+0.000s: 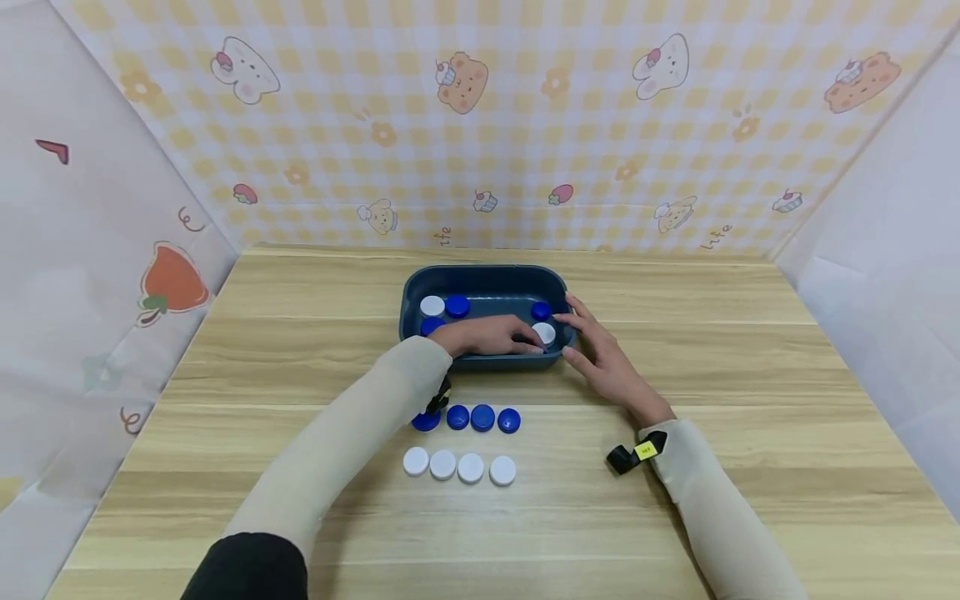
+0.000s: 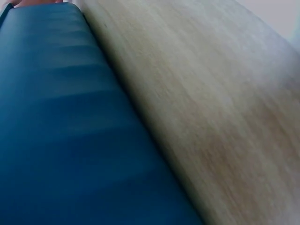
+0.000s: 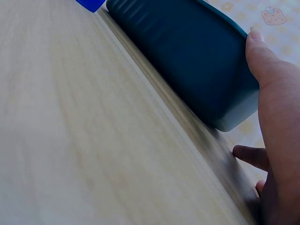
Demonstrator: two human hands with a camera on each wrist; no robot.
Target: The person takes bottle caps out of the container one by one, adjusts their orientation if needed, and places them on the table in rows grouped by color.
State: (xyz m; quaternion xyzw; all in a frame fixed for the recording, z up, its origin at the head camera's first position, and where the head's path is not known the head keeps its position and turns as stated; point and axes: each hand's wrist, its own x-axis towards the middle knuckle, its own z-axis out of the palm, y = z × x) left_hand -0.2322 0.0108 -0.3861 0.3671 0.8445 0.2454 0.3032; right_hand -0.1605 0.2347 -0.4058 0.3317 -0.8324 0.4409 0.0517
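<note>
A dark blue plastic bin [image 1: 487,363] sits on the table and holds several white and blue caps. My left hand [image 1: 491,335] reaches over its near rim into the right half, fingers bent down beside a white cap [image 1: 543,334]. Some blue shows by the fingertips; whether they pinch a cap is unclear. Just behind lies a blue cap [image 1: 540,311]. My right hand [image 1: 611,367] holds the bin's right end, thumb against the near corner and a finger over the rim. In the right wrist view, the thumb [image 3: 262,58] touches the bin's edge.
In front of the bin, a row of blue caps [image 1: 482,418] lies on the wooden table [image 1: 570,517], partly covered by my left sleeve. Nearer is a row of white caps [image 1: 470,468]. More caps, including a blue one [image 1: 457,306], lie in the bin's left end.
</note>
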